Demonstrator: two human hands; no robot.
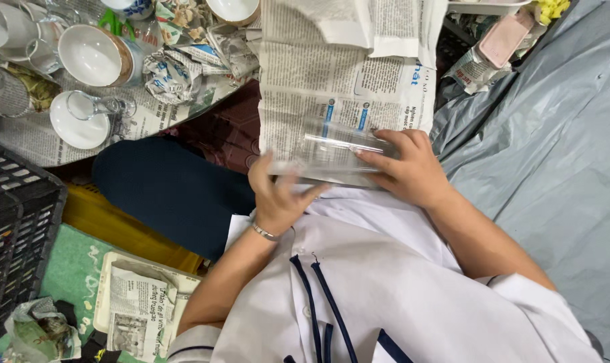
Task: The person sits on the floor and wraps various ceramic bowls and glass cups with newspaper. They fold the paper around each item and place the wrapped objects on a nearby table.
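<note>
A clear drinking glass (332, 151) lies on its side across a sheet of newspaper (332, 74) spread over my lap. My left hand (278, 191), with a metal bracelet on the wrist, holds the glass at its left end. My right hand (405, 168) grips the glass at its right end, fingers on top of it. Both hands are close to my white shirt with dark piping.
White cups and bowls (93, 57) with crumpled newspaper wads (167, 74) lie at the upper left. A black plastic crate (16, 228) stands at the left. Folded newspaper (140, 306) lies on a green mat below. A grey sheet (547, 148) covers the right side.
</note>
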